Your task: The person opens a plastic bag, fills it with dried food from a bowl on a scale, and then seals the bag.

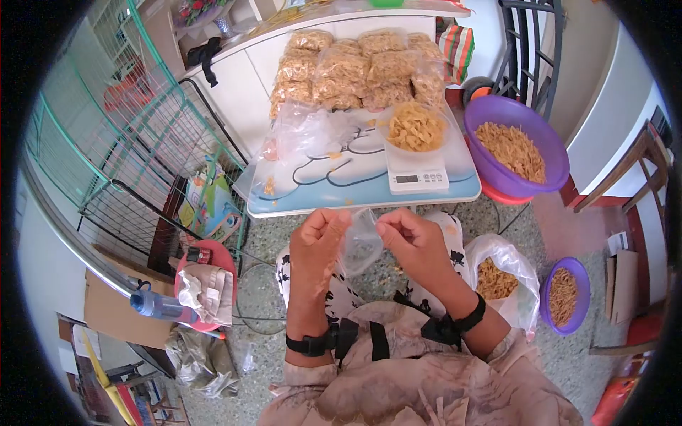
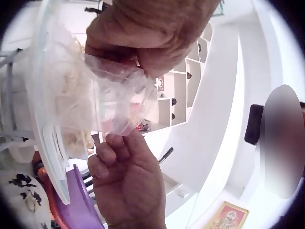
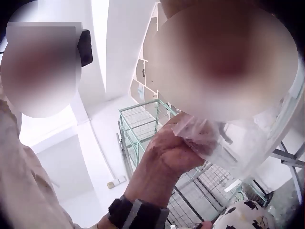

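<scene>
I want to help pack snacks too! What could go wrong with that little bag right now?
The clear bag looks thin, and the left hand and right hand both pinch it at the top; pulling too hard might tear it. The bowl of chips on the scale is heaped full, so a bump while reaching could spill some. The open sack of chips on the floor by the right arm might tip over.

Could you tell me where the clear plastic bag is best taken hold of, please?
At its top rim, pinched from either side. The clear plastic bag is limp film hanging mouth-up, so the rim is probably the only edge that holds; the left hand and right hand pinch it there now, while the body below would likely crumple.
</scene>
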`<act>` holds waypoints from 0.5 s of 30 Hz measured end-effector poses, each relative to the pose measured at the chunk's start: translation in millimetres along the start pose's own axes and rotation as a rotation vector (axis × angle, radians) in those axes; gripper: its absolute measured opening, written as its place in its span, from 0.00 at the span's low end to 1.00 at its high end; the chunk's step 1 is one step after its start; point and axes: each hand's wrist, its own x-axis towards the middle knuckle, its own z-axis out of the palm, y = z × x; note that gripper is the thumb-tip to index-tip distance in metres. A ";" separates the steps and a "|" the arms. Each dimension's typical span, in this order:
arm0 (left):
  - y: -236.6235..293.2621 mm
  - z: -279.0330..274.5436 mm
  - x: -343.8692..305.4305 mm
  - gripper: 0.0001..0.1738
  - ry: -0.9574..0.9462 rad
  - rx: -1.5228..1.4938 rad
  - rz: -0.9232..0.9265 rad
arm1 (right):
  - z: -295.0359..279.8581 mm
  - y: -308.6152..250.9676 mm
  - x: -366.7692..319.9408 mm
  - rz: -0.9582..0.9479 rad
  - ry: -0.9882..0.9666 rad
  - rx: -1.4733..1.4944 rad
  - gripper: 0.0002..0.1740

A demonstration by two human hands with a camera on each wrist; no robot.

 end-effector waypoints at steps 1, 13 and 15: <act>1.9 -0.2 -1.0 0.11 -0.003 0.006 0.001 | -3.7 -0.9 1.1 0.046 -0.040 0.082 0.08; 31.7 10.9 -6.9 0.12 0.001 0.094 0.025 | -17.3 -7.7 11.5 0.242 -0.145 0.564 0.07; 27.8 5.8 -4.3 0.12 0.006 0.094 0.026 | -16.3 -7.9 16.3 0.210 -0.089 0.568 0.06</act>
